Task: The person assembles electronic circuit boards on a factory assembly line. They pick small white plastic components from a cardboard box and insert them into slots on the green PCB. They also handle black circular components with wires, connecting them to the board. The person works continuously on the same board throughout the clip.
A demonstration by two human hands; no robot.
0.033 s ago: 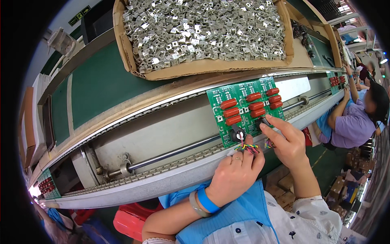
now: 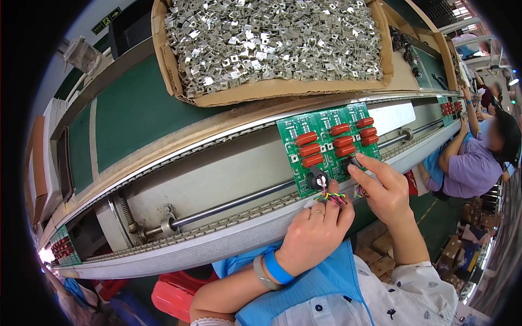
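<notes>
A green circuit board [image 2: 337, 117] with rows of red capacitors [image 2: 309, 150] lies across the conveyor rails. At its near edge, a black round part [image 2: 317, 178] with a white centre sits on the board, with thin wires running from it. My left hand [image 2: 318, 233] is closed around a bundle of coloured wires [image 2: 336, 199], its index finger reaching toward that part. Over the board's near right portion, my right hand [image 2: 387, 190] pinches a second black part [image 2: 353, 163] between thumb and index finger, against the board. The fingers partly hide this part.
Beyond the conveyor stands a cardboard box [image 2: 283, 89] of small metal clips [image 2: 272, 46]. A metal rail [image 2: 234, 228] runs along the near side. Other boards [image 2: 65, 247] sit farther along the line. At right, a co-worker in purple [image 2: 478, 168] works; a red stool [image 2: 176, 296] is below.
</notes>
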